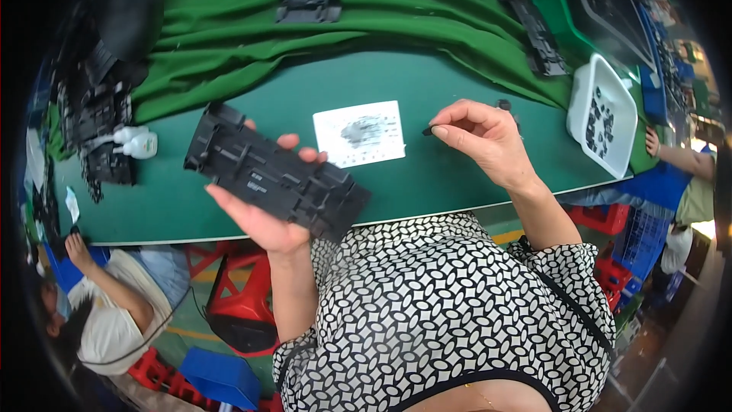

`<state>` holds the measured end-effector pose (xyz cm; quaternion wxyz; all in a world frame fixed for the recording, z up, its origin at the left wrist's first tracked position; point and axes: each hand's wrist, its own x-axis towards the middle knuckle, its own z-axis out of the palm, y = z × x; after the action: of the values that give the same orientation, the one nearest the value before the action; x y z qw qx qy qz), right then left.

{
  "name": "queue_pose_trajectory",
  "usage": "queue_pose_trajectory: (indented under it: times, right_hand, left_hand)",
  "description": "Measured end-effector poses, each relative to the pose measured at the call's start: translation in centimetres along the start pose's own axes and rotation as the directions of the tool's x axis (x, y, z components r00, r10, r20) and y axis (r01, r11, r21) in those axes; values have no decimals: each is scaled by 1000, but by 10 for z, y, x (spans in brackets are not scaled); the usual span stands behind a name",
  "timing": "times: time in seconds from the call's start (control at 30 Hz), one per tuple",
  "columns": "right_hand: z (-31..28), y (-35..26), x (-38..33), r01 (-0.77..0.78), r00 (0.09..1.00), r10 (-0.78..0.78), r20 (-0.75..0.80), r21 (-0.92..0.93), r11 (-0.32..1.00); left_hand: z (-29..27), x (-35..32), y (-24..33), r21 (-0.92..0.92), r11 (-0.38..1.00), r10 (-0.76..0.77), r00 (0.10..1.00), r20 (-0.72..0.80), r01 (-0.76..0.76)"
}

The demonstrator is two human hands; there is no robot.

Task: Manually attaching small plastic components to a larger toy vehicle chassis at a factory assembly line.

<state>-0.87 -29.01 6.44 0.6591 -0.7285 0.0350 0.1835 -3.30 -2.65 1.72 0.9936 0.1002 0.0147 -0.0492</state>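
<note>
My left hand (267, 221) is wrapped round a long black plastic housing (267, 172), holding it tilted above the near part of the table. Ribs and recesses show on its upward face. To the right, my right hand (488, 141) pinches a small black part (428, 130) between thumb and forefinger; its exact kind is too small to make out. Between the two hands, a white sheet (358, 133) with a dark grey smudge lies on the green tabletop (435, 175). Another small dark piece (504, 105) shows just behind my right hand.
A white tray (583, 99) of small black parts stands at the right. Black housings (309, 0) lie on the green cloth (229, 23) at the back. At the left are a white bottle (137, 142) and stacked black parts (107, 122). Other people sit at both ends.
</note>
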Motion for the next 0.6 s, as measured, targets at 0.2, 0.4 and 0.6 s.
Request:
queue_pose_trajectory:
  times: [0.2, 0.4, 0.6]
  right_hand:
    - [23, -1, 24, 518, 841, -506, 190, -555, 651]
    - [43, 1, 46, 757, 568, -668, 480, -624, 195]
    - [38, 0, 44, 792, 553, -521, 651, -604, 86]
  left_hand:
    - [0, 0, 2, -46, 999, -3, 1000, -28, 1]
    - [0, -1, 4, -106, 994, -18, 1000, 22, 20]
    - [2, -1, 4, -45, 999, -26, 999, 41, 28]
